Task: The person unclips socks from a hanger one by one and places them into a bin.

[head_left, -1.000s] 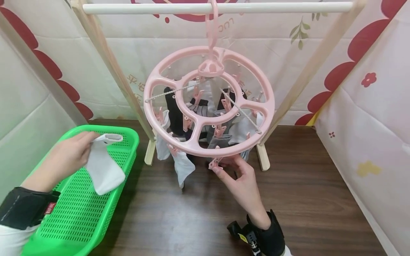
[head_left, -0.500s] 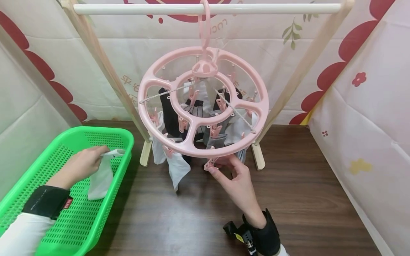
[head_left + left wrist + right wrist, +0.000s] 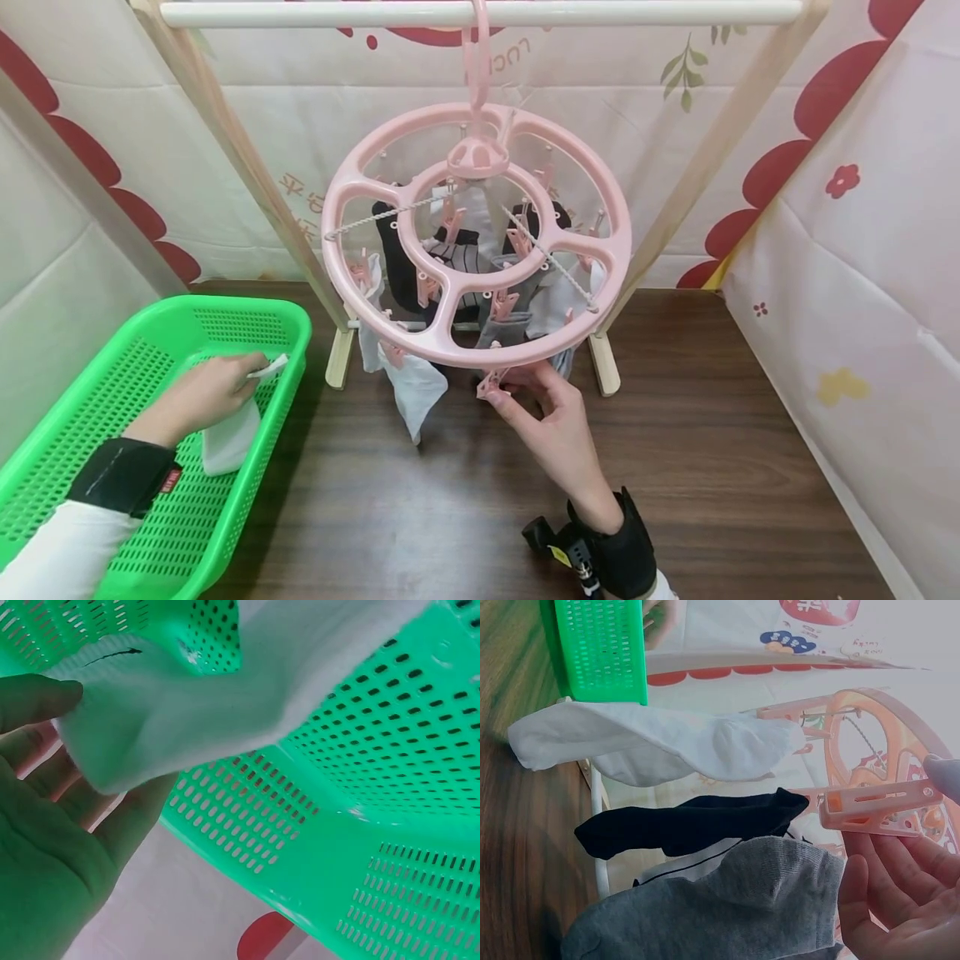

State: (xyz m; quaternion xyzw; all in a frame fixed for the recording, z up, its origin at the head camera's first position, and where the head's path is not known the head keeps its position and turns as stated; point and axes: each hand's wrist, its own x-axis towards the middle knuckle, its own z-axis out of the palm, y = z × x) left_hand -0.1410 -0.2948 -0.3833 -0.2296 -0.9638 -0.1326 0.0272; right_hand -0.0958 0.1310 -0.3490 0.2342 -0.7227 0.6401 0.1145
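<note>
My left hand (image 3: pixel 217 387) pinches a white sock (image 3: pixel 231 440) by its cuff, above the green basket (image 3: pixel 298 333). In the left wrist view the sock (image 3: pixel 172 720) hangs bent between thumb and fingers, with a small dark mark near the cuff. My right hand (image 3: pixel 551 417) holds a pink clothespin (image 3: pixel 492 384) at the front rim of the round pink drying hanger (image 3: pixel 480 357). Up close in the right wrist view, thumb and fingers grip this clothespin (image 3: pixel 877 806), and no sock is in it. Several socks hang from other pins, among them a white sock (image 3: pixel 660 742), a black sock (image 3: pixel 697 823) and a grey sock (image 3: pixel 712 904).
The hanger hooks over a white rail (image 3: pixel 637 12) on a wooden stand, whose foot (image 3: pixel 604 365) rests on the dark wooden table (image 3: pixel 712 450). Patterned cloth walls (image 3: pixel 847 275) enclose the back and sides.
The left hand has carried the white sock lower and to the right over the basket. The right hand stays on the same clothespin. The head view has shifted slightly.
</note>
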